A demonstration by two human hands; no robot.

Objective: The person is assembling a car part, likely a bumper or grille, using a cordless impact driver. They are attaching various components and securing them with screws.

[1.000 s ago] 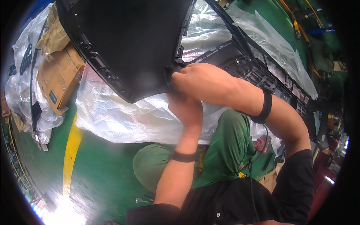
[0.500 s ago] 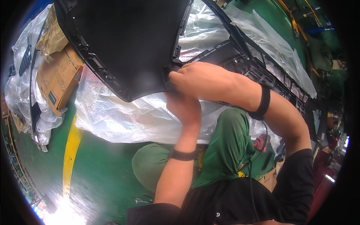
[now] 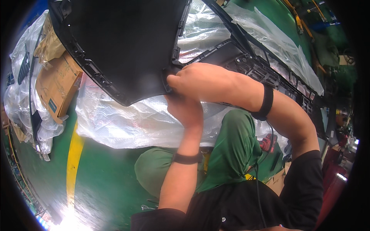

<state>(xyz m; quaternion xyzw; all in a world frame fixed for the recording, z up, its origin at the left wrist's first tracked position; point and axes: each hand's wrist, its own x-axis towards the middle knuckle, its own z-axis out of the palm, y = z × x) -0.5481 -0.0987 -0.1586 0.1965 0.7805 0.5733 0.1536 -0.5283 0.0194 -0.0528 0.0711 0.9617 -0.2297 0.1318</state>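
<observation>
A large black moulded plastic panel (image 3: 127,50), with clip tabs along its edges, takes up the upper middle. At its lower right corner my hands meet, the right one over the left. My right hand (image 3: 194,81) is closed, its fingers curled at the corner and its thumb pointing to the left. Just below it, my left hand (image 3: 187,109) is closed at the same corner, with its fingertips hidden by the right hand and the panel. Behind my right forearm, a black frame with slotted parts (image 3: 266,75) stretches to the right.
Clear bubble wrap (image 3: 127,127) lies under the panel on the green floor (image 3: 104,165). On the left are a flat cardboard box (image 3: 58,86) and a wrapped black strip (image 3: 32,104). A red power tool (image 3: 268,143) rests beside my knee; a ratchet wrench (image 3: 147,207) lies near my left sleeve.
The panel and both hands appear slightly farther left in the view, along with the surroundings. My hands stay together at the same corner.
</observation>
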